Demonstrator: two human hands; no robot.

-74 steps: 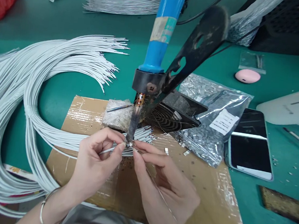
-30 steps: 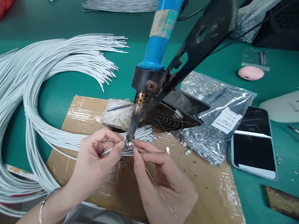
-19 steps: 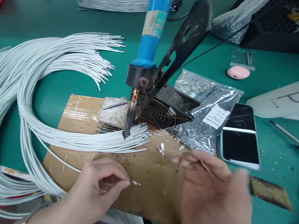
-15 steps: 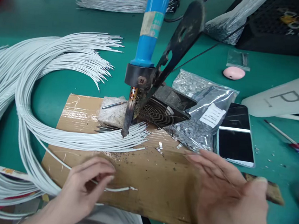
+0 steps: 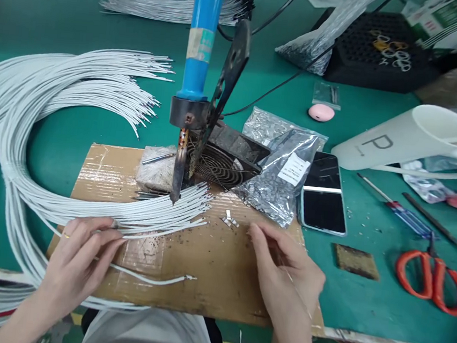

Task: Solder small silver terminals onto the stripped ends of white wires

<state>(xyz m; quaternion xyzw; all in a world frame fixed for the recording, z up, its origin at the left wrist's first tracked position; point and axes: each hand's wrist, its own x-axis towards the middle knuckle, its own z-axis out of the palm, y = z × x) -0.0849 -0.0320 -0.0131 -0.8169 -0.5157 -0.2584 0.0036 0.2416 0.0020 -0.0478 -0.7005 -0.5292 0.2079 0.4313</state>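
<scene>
My left hand (image 5: 83,252) is closed, its fingertips pinched at a white cable (image 5: 141,235) along the front of the fanned cable bundle (image 5: 107,211). Another white cable (image 5: 153,280) passes beneath that hand, a small metal terminal (image 5: 189,278) on its end, lying on the cardboard (image 5: 218,278). My right hand (image 5: 287,274) is closed round a thin strand of solder wire (image 5: 293,283) that runs across the palm. Between the hands lie several small metal terminals (image 5: 230,219). A blue-handled soldering iron (image 5: 199,55) stands tip down in its stand (image 5: 227,79), over the bundle's cable ends.
Behind my right hand are plastic bags of small parts (image 5: 281,171) and a phone (image 5: 325,194). Farther right lie a white mug (image 5: 401,139), a screwdriver (image 5: 406,215), red-handled scissors (image 5: 424,279) and a brown block (image 5: 356,261). More cable bundles (image 5: 19,119) fill the left.
My left hand has moved left and up to the bundle's front cables, leaving the terminal-ended cable lying. My right hand has gone from spread fingers to a pinch. The view has shifted right.
</scene>
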